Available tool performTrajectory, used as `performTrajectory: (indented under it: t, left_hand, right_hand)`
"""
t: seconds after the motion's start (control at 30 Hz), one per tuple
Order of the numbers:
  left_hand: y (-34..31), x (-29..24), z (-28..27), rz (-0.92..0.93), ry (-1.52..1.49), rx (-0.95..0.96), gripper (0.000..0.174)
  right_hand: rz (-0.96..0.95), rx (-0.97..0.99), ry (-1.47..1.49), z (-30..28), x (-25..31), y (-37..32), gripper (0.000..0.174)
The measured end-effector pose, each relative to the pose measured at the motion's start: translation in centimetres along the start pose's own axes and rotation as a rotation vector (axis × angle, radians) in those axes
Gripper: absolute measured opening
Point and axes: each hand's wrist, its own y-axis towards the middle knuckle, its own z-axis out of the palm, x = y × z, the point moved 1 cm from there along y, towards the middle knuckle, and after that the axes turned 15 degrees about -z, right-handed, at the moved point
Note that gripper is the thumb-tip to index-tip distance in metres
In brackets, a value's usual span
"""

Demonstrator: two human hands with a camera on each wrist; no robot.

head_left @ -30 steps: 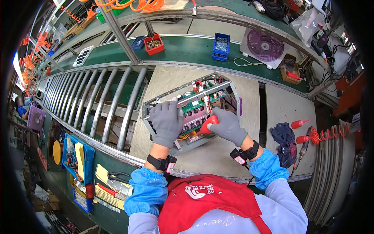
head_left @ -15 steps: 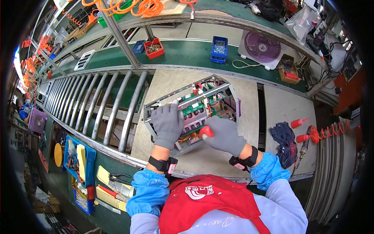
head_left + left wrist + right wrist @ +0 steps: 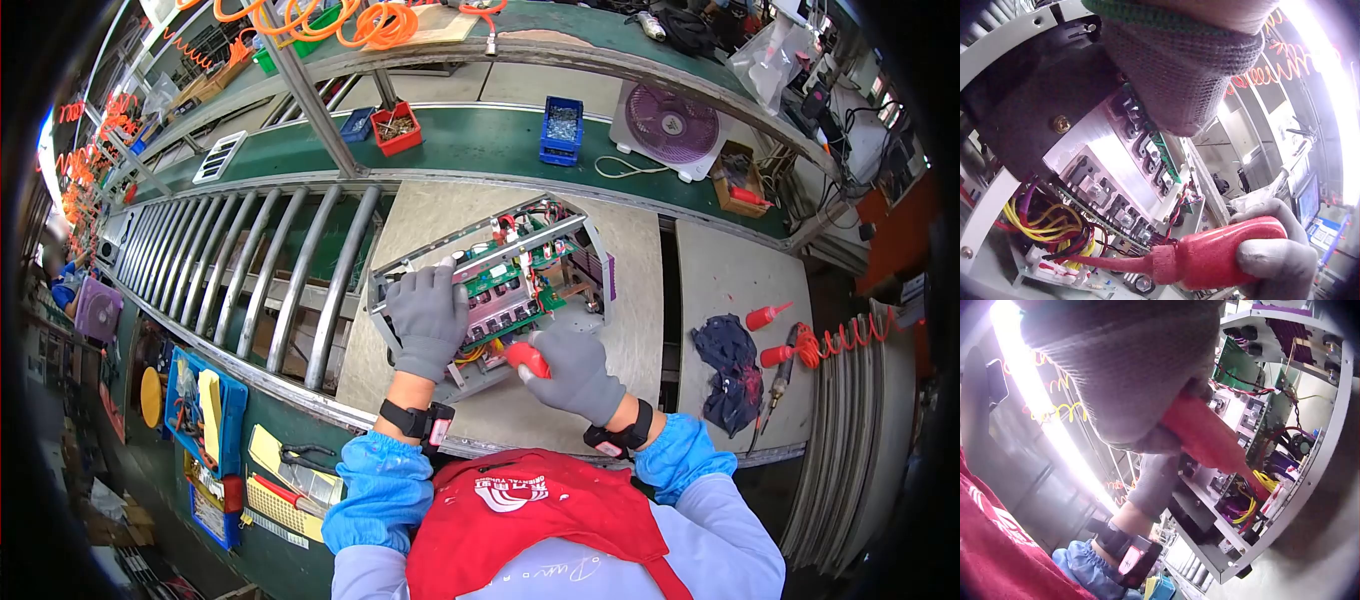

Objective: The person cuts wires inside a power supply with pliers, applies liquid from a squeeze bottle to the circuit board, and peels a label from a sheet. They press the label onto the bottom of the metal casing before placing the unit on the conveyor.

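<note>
An open metal chassis (image 3: 482, 382) with green circuit boards (image 3: 497, 272) sits tilted across the worktable. My gloved left hand (image 3: 428, 318) holds its upper left rail; in the left wrist view the fingertips are hidden. My gloved right hand (image 3: 578, 372) grips a red squeeze bottle (image 3: 527, 358) at the chassis's near side. In the left wrist view the bottle's tapered nozzle (image 3: 1116, 262) points at a white connector (image 3: 1054, 270) beside yellow, red and black wires (image 3: 1044, 226). The right wrist view shows the nozzle tip right by the yellow wires (image 3: 1265, 481).
A roller conveyor (image 3: 250, 275) runs off to the left. On the right lie more red bottles (image 3: 768, 315), a dark cloth (image 3: 730, 372) and a coiled red hose (image 3: 850, 345). Bins of small parts (image 3: 562, 135) and a fan (image 3: 672, 125) stand at the back.
My right hand has drawn the red bottle down and left, from the chassis's middle to its near edge with the wires. The left hand stays on the rail.
</note>
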Motion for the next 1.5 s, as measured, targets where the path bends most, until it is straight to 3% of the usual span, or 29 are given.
performTrajectory:
  t: [0.13,0.23,0.33,0.43,0.77,0.97,1.07,1.27,1.37,1.5]
  left_hand:
    - [-0.1,-0.1,-0.1,0.003,-0.020,-0.007,0.043]
    - [-0.1,-0.1,-0.1,0.005,-0.030,-0.019,0.042]
    - [-0.1,-0.1,-0.1,0.006,-0.032,-0.023,0.042]
    - [-0.1,-0.2,-0.2,0.003,-0.035,-0.024,0.042]
    - [-0.2,-0.2,0.0,-0.001,-0.039,-0.046,0.042]
    - [-0.1,-0.3,0.0,0.001,-0.028,-0.051,0.043]
    - [-0.2,-0.2,0.1,-0.001,-0.030,-0.044,0.042]
    - [0.0,0.0,0.5,0.017,0.028,0.001,0.044]
    - [-0.1,0.1,0.7,0.032,0.023,-0.023,0.044]
    - [0.3,0.1,1.0,0.026,0.036,-0.021,0.043]
  right_hand:
    - [0.015,0.007,0.007,0.8,-0.3,-0.6,0.027]
    - [0.132,-0.048,0.081,1.7,-1.5,-0.7,0.030]
    - [0.361,0.062,0.201,1.3,-3.2,0.2,0.034]
    - [0.474,0.169,0.245,1.5,-5.1,1.1,0.039]
    - [0.545,0.254,0.296,1.9,-6.0,1.3,0.042]
    - [0.478,0.271,0.264,2.1,-6.0,1.6,0.043]
    - [0.297,0.215,0.222,1.3,-4.2,2.9,0.036]
    - [-0.079,0.306,0.011,1.3,1.5,3.1,0.020]
    - [-0.046,0.104,-0.045,0.0,1.5,0.4,0.021]
    - [0.103,-0.131,-0.046,-4.2,0.7,-4.3,0.039]
